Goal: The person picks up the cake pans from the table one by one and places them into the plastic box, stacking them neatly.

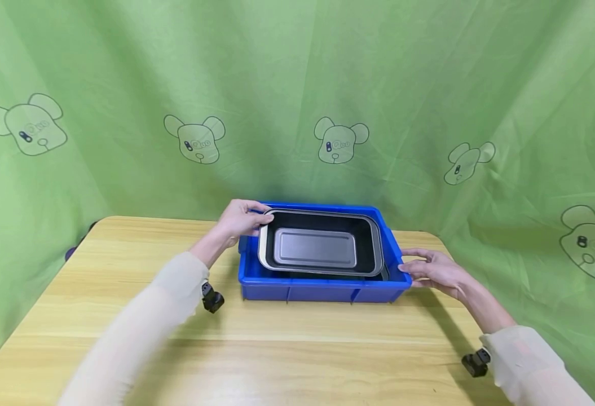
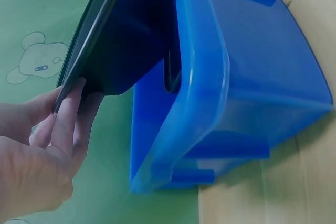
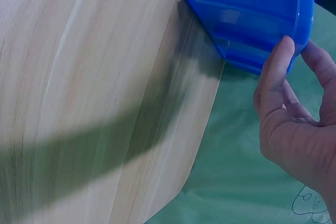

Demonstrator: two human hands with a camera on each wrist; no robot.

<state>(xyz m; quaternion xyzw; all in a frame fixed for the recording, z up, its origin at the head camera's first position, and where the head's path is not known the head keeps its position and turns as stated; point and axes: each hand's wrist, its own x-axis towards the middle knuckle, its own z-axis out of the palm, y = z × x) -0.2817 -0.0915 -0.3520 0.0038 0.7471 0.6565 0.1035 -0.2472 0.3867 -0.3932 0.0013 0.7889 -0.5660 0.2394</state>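
A dark rectangular loaf pan [image 1: 314, 248] is tilted over a blue plastic bin [image 1: 322, 290], its left end raised. My left hand [image 1: 243, 219] pinches that end's rim, thumb above and fingers underneath, as the left wrist view shows with the pan's dark underside [image 2: 131, 40]. On the bin's right side, my right hand [image 1: 436, 272] holds the rim near the front corner. In the right wrist view its fingers [image 3: 278, 72] meet the blue wall just below the lip. Under the loaf pan, another dark rimmed item [image 1: 386, 274] lies in the bin, mostly hidden.
The bin stands on a light wooden table [image 1: 297, 349] towards its far edge. Behind the table hangs a green curtain [image 1: 277, 84] printed with bear heads. Small black devices [image 1: 212, 298] are strapped at both sleeves.
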